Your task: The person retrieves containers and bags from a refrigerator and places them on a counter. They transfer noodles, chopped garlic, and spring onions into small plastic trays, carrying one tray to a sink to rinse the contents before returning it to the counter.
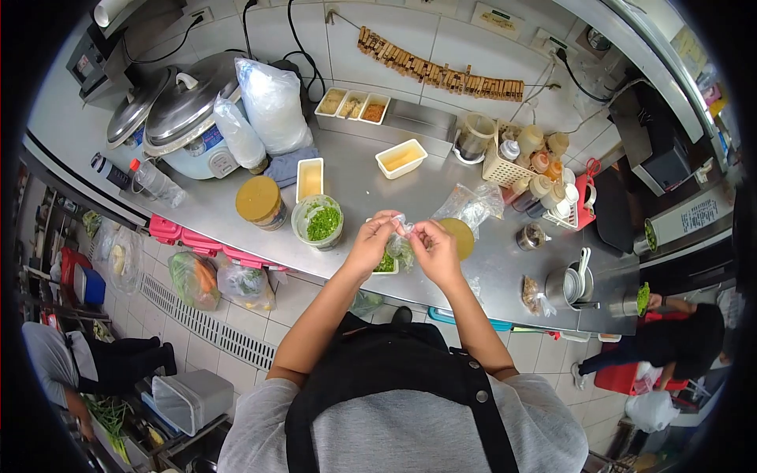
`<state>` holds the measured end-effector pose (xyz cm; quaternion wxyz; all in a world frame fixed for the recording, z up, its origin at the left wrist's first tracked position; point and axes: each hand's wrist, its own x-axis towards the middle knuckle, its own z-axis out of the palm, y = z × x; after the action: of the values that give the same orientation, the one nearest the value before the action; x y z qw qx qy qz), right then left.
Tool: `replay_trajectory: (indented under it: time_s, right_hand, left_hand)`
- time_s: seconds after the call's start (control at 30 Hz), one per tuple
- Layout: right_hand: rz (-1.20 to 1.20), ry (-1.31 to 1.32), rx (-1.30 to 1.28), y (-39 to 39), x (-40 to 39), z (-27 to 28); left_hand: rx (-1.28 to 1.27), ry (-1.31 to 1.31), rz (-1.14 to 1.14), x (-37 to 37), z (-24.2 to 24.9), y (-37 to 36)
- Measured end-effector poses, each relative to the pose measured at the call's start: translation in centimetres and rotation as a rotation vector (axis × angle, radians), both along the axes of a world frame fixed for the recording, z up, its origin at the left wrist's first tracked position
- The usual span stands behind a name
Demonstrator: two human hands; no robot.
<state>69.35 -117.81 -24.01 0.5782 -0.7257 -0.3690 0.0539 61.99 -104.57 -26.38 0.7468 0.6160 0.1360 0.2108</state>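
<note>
Both of my hands meet over the front of the steel counter. My left hand (374, 243) pinches the gathered neck of a clear plastic bag (401, 251), and my right hand (436, 254) grips the same neck from the other side. Something green shows through the bag below my fingers. Partly hidden under my hands is a white rectangular container with chopped greens (386, 263). To the left stands a round clear tub (300, 237) of chopped green onion. A round yellowish lid (457, 238) lies just behind my right hand.
Further back are white trays (401, 158), a jar with a tan lid (259, 197), and a basket of sauce bottles (505, 169). Rice cookers (193, 110) stand at back left. Pots (563, 287) sit at right. Other people (682, 339) work at both sides.
</note>
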Motion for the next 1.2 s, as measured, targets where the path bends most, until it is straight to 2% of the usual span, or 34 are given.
replay_trajectory:
  time_s: [0.07,0.13,0.17,0.2,0.23,0.27,0.3,0.33,0.37,0.4,0.43,0.47,0.53,0.57,0.6,0.63,0.67,0.73,0.77,0.8,0.9,1.0,1.1,1.2]
  right_hand:
    - [0.022,0.051,-0.051,0.1,0.2,-1.7]
    - [0.078,0.284,0.311,0.7,0.8,-2.6]
    - [0.094,0.449,0.327,0.4,0.7,-2.4]
    - [0.097,0.453,0.324,0.8,0.7,-2.4]
    - [-0.023,0.656,0.472,1.6,0.7,-2.0]
    - [-0.147,0.855,0.619,2.2,0.7,-1.6]
    - [-0.181,1.039,0.578,2.4,0.6,-1.0]
    - [-0.179,1.036,0.577,2.2,0.7,-0.5]
    - [0.093,1.358,0.479,1.7,0.8,-0.2]
    - [0.379,1.665,0.355,1.0,0.9,-0.2]
    - [0.507,1.672,0.486,0.4,1.8,-2.7]
    - [0.502,1.678,0.479,-0.3,2.8,-3.7]
    - [0.038,1.203,0.437,-1.2,4.5,-4.5]
    - [0.039,1.205,0.435,-1.4,4.5,-3.2]
    - [-0.045,0.956,0.425,-1.7,4.6,-1.7]
    - [-0.125,0.708,0.411,-1.8,4.5,-0.4]
    - [-0.123,0.709,0.410,-1.8,4.3,0.1]
    - [-0.097,0.298,0.139,-2.0,3.9,0.5]
    - [-0.070,0.206,0.149,-1.5,3.3,0.5]
    - [-0.074,0.207,0.149,-1.2,2.9,0.6]
    - [-0.024,0.011,-0.228,-0.5,1.4,2.0]
    - [-0.003,-0.109,-0.220,-0.2,1.4,2.0]
    - [-0.019,-0.009,-0.160,-0.3,1.6,2.0]
    - [-0.083,0.010,-0.187,-1.1,2.6,1.3]
  left_hand:
    - [-0.138,-0.034,-0.091,-0.1,0.0,0.6]
    - [-0.203,-0.008,-0.157,-0.1,0.3,1.1]
    - [-0.154,-0.033,-0.136,0.2,0.4,0.6]
    - [-0.106,-0.053,-0.118,0.4,0.6,0.0]
    - [0.008,-0.116,-0.111,0.5,0.9,-0.3]
    - [0.007,-0.118,-0.108,0.8,1.0,-0.7]
    - [-0.010,-0.194,-0.073,1.2,1.1,-0.9]
    - [-0.027,-0.271,-0.039,1.4,1.2,-1.0]
    - [-0.027,-0.276,-0.038,1.6,0.9,-0.7]
    - [0.222,-0.203,0.021,1.7,0.2,-0.2]
    - [0.466,-0.122,0.081,1.6,-0.4,0.3]
    - [0.459,-0.118,0.084,1.4,-0.3,1.0]
    - [1.086,-0.042,0.274,1.1,0.0,3.1]
    - [1.176,-0.012,0.252,1.0,-0.6,3.9]
    - [1.175,-0.011,0.255,0.9,-1.5,4.3]
    - [1.248,0.006,0.156,0.9,-2.6,4.6]
    - [1.320,0.022,0.054,1.0,-3.5,4.8]
    - [1.331,0.033,0.013,1.3,-5.4,4.5]
    - [1.343,0.041,-0.028,1.5,-6.2,4.4]
    - [1.343,0.039,-0.031,1.5,-7.0,4.5]
    - [1.390,0.144,-0.109,1.1,-8.0,4.7]
    - [1.374,0.229,-0.183,0.5,-7.6,4.9]
    - [1.445,0.333,-0.200,0.4,-7.7,4.7]
    - [1.294,0.290,-0.097,0.5,-6.7,4.2]
